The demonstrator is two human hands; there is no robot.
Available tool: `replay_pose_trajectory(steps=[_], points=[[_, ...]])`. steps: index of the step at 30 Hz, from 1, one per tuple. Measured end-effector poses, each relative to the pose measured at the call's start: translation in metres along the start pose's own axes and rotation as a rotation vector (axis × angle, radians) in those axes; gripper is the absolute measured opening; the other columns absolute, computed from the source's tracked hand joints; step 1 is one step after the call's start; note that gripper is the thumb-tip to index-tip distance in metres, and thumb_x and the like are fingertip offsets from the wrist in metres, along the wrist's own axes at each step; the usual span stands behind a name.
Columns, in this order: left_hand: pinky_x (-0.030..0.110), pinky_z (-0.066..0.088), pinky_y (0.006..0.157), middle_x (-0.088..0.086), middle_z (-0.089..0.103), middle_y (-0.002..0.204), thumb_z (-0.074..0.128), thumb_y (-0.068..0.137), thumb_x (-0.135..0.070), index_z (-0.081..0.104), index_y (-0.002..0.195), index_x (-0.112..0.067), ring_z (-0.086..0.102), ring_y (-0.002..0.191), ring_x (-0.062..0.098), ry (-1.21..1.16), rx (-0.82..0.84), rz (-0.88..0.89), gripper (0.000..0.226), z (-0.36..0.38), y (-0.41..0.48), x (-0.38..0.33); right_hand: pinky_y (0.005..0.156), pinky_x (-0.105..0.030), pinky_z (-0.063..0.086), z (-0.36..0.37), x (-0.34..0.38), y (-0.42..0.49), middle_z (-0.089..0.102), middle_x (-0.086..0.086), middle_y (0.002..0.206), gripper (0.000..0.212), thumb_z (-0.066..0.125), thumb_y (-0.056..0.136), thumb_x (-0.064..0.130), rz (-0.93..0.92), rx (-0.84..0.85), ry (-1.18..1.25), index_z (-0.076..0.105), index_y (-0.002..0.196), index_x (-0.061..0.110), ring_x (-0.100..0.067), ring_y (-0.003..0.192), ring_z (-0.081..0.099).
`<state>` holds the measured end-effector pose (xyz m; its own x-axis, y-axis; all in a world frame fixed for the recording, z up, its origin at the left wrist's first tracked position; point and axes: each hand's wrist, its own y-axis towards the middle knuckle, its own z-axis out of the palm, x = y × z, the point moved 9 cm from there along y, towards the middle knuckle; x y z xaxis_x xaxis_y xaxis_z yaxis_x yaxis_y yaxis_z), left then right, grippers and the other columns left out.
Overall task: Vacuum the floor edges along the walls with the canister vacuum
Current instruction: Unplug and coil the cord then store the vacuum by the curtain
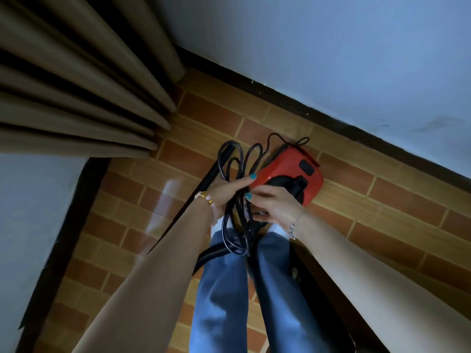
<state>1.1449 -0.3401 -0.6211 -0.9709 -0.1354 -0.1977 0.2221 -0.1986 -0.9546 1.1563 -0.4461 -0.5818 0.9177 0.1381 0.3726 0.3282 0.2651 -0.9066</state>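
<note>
Left hand (225, 191) and right hand (274, 206) both grip the looped cord (230, 159). Vacuum (285, 165) sits on the floor beside the baseboard (280, 94). Risk: slack loops knot, snag the vacuum, or drop underfoot.

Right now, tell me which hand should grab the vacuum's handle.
Right, probably. The right hand lies beside the red vacuum and its black handle, though it also holds the cord; the left hand grips the cord's loops farther away.
</note>
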Motion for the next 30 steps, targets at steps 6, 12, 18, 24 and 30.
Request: replay_pose_trajectory(steps=[6,12,18,24,30], points=[[0.03,0.056,0.081,0.008,0.073,0.089,0.073,0.081,-0.022,0.074,0.086,-0.006,0.069,0.082,0.018,0.029,-0.062,0.098,0.016,0.008,0.031,-0.006,0.046,-0.019,0.051,-0.047,0.01,0.013,0.063,-0.01,0.063,0.019,0.063,0.09,0.016,-0.092,-0.185,-0.333,0.067,0.081,-0.001,-0.014,0.049,0.059],[0.023,0.045,0.052,0.0,0.055,0.059,0.075,0.064,-0.026,0.064,0.11,0.007,0.054,0.046,0.011,0.041,-0.006,0.128,0.057,-0.015,0.046,-0.028,0.091,-0.024,0.044,-0.099,0.039,0.073,0.059,-0.001,0.123,0.032,0.054,0.093,0.013,-0.237,-0.366,-0.63,0.057,0.125,0.018,-0.017,0.115,0.055],[0.024,0.034,0.062,-0.008,0.039,0.04,0.067,0.063,-0.022,0.048,0.106,0.001,0.04,0.039,0.005,0.274,0.225,0.247,0.053,-0.025,0.044,-0.065,0.112,-0.027,0.027,-0.075,0.073,0.155,0.032,-0.007,0.149,0.054,0.059,0.088,0.006,-0.402,-0.344,-0.887,0.043,0.139,0.012,-0.023,0.139,0.029],[0.022,0.042,0.059,0.001,0.036,0.053,0.052,0.074,-0.013,0.072,0.078,-0.027,0.036,0.051,0.012,0.334,0.3,0.361,0.025,-0.027,0.036,-0.098,0.087,-0.027,0.042,-0.117,0.098,0.153,0.046,-0.006,0.125,0.036,0.062,0.087,0.012,-0.44,-0.802,-0.695,0.051,0.121,0.013,-0.022,0.113,0.049],[0.022,0.044,0.06,-0.01,0.031,0.044,0.046,0.078,-0.005,0.062,0.089,-0.014,0.032,0.042,0.007,0.081,0.306,0.414,0.021,-0.026,0.047,-0.108,0.077,-0.029,0.047,-0.111,0.09,0.168,0.064,-0.011,0.105,0.026,0.042,0.099,0.013,-0.411,-0.619,-0.885,0.063,0.114,0.009,-0.026,0.098,0.061]])
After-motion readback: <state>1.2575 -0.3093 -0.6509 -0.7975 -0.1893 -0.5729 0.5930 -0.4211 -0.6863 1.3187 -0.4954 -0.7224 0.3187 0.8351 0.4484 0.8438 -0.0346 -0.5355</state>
